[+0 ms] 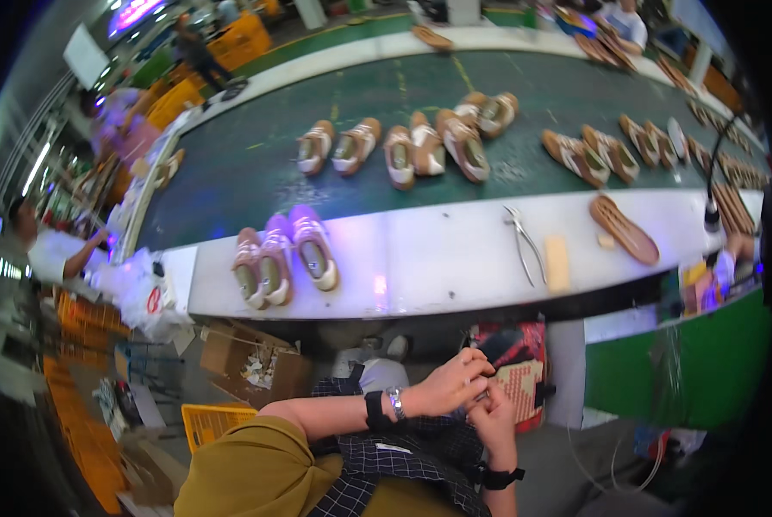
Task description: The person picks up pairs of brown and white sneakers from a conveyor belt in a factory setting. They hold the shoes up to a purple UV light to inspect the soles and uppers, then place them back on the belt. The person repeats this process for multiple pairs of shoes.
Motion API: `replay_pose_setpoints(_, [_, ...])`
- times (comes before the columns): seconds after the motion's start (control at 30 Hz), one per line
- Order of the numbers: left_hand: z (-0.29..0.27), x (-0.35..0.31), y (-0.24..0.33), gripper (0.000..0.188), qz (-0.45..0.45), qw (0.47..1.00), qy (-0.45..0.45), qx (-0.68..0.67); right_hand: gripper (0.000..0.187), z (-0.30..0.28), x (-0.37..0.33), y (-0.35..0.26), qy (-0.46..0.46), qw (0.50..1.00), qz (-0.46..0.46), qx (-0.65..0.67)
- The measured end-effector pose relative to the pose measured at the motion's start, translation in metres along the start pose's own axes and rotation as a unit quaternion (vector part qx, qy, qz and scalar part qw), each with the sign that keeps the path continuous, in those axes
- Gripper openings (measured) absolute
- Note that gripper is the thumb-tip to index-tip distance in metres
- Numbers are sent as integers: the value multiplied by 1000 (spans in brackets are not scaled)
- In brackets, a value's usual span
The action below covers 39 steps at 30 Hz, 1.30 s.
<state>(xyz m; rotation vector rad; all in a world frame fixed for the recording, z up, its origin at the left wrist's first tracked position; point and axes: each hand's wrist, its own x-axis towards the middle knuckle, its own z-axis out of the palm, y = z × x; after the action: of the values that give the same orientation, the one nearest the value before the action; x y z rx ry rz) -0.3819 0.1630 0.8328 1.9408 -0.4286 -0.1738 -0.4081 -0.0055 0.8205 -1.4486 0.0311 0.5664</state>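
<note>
take the metal pliers [525, 248] as your landmark. they lie on the white surface [420, 250], ahead of your fingers and a little to the right, with a gap between. their long axis runs mostly away from you: head at the far end, handles spread toward your body, the whole tipped slightly so the handle ends point a bit right.

your left hand [444, 385] and right hand [493, 420] are both on your side of the pliers, short of the surface's near edge, their fingers bent and brought together. the left reaches across from the left, the right comes up from below. you can't be told from this view whether anything small is pinched between them; the fingertips hide it. nor is one hand plainly nearer the pliers: the left's fingers sit farther forward, while the right is more in line sideways.

closest to your fingers in the picture is a red-and-tan patterned item [522, 386], on your side of the pliers and beyond the surface's edge; whether you touch it is unclear. just right of the pliers' handles lies a yellow block [556, 264], its long axis nearly parallel to theirs. farther right of the pliers lies a brown shoe sole [627, 233], slanting toward you.
</note>
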Motion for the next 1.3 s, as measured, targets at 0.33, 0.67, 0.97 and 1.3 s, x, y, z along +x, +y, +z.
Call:
replay_pose_setpoints(0.33, [-74,-96,33,44,-118,986,77,85,31,116,30,-30,-198,953,-147,-178])
replay_pose_setpoints(0.67, [-203,-171,-12,67,-165,847,440,247,24,192,79,-67,-131,976,-9,-176])
replay_pose_setpoints(0.97, [-302,-197,-105,80,-293,782,440,332,44,271,196,-49,-52,904,-234,-354])
replay_pose_setpoints(1.3, [-323,-208,-142,79,-221,805,477,273,55,315,284,16,-118,946,-28,-299])
